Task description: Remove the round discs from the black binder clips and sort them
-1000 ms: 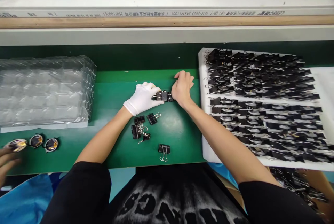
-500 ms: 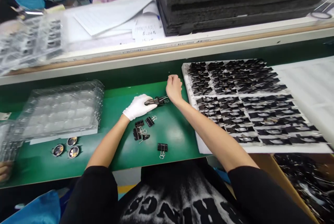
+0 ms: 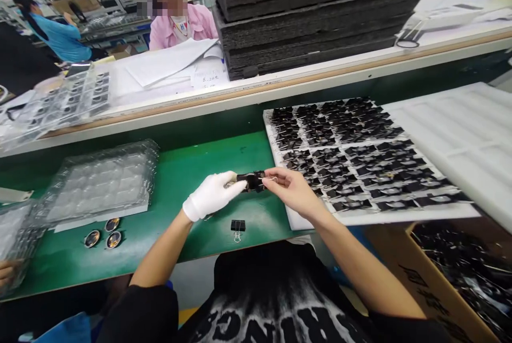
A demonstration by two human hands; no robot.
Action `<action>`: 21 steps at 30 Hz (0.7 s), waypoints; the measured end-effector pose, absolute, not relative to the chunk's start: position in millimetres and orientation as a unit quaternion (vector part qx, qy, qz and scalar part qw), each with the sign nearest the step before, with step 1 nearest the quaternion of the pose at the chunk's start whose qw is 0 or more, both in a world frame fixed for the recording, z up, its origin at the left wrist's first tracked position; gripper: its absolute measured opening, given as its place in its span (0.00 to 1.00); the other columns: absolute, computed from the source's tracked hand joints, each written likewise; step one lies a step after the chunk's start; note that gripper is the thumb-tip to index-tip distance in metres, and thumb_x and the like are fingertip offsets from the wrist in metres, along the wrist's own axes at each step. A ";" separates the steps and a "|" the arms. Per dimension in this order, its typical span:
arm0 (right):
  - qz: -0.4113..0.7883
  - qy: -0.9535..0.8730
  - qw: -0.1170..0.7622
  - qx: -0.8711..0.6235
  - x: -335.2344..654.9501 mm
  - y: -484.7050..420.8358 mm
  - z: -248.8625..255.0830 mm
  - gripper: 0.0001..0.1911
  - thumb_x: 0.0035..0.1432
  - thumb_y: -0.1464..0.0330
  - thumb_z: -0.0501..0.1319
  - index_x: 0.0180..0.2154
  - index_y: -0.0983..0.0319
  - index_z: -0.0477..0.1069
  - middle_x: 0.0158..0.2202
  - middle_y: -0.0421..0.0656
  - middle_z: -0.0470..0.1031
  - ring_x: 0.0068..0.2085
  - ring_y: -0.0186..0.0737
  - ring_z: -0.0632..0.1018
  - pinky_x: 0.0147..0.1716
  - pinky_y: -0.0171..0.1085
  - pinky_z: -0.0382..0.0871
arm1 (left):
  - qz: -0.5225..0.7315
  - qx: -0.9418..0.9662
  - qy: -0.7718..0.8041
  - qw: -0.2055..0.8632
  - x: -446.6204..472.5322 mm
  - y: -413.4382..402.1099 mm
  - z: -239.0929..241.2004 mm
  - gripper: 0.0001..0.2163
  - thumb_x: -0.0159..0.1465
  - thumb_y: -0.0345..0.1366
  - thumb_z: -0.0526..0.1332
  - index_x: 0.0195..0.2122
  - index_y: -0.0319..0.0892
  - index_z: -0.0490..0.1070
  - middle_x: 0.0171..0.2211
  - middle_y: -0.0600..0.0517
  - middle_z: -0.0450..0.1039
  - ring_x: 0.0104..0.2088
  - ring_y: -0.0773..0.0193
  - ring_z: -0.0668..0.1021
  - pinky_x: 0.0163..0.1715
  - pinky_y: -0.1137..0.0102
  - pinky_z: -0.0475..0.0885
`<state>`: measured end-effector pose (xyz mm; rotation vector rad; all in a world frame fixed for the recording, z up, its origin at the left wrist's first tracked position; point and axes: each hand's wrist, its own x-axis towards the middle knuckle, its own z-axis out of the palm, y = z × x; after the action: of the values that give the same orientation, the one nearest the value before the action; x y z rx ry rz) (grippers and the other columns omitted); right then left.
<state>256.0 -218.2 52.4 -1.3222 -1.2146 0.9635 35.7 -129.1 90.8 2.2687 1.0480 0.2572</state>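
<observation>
My left hand (image 3: 211, 193), in a white glove, and my bare right hand (image 3: 288, 189) meet above the green bench (image 3: 180, 172). Between them they pinch a row of black binder clips (image 3: 250, 180), lifted off the surface. Both hands have their fingers closed on it. One loose black binder clip (image 3: 237, 226) lies on the bench just below my hands. To the right lies a white foam tray (image 3: 296, 220) covered with rows of black binder clips (image 3: 340, 151).
A stack of clear plastic blister trays (image 3: 102, 180) sits at the left, with three round metal discs (image 3: 102, 237) in front of it. A cardboard box of clips (image 3: 460, 273) stands low right. Across a raised rail, a person in pink sits behind papers and black foam sheets (image 3: 304, 7). Another person's hand (image 3: 6, 273) shows at far left.
The view has tilted up. My hands have lifted the row of clips off the bench and drawn it nearer to me. The small pile of loose clips is now hidden under my left hand.
</observation>
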 end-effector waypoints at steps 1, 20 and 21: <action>0.367 -0.522 0.528 -0.560 259.2 -234.4 50.1 0.16 0.60 0.58 0.66 0.45 0.61 0.77 0.38 0.47 0.82 0.38 0.46 0.82 0.40 0.44 0.78 | 0.089 0.877 0.367 0.297 38.8 -136.5 88.0 0.18 0.70 0.53 0.56 0.34 0.45 0.73 0.25 0.56 0.71 0.26 0.64 0.72 0.26 0.69 0.63; -0.085 -0.372 0.424 -0.821 303.5 -344.3 -44.3 0.16 0.63 0.55 0.63 0.46 0.57 0.74 0.49 0.52 0.64 0.51 0.59 0.68 0.49 0.55 0.64 | 0.094 0.944 0.313 -0.046 171.4 -231.0 12.9 0.19 0.70 0.54 0.56 0.44 0.45 0.78 0.37 0.45 0.76 0.39 0.51 0.74 0.36 0.59 0.59; -0.083 -0.376 0.419 -0.823 304.0 -343.3 -44.9 0.15 0.63 0.55 0.62 0.45 0.57 0.75 0.49 0.52 0.64 0.51 0.60 0.68 0.48 0.55 0.64 | 0.105 0.940 0.321 -0.047 172.0 -232.1 10.7 0.19 0.70 0.54 0.57 0.45 0.46 0.77 0.39 0.44 0.76 0.40 0.51 0.75 0.37 0.59 0.60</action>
<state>304.0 -343.3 -44.9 -2.0627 -0.9419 -0.2078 172.0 -232.1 10.7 3.0446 1.0387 0.3398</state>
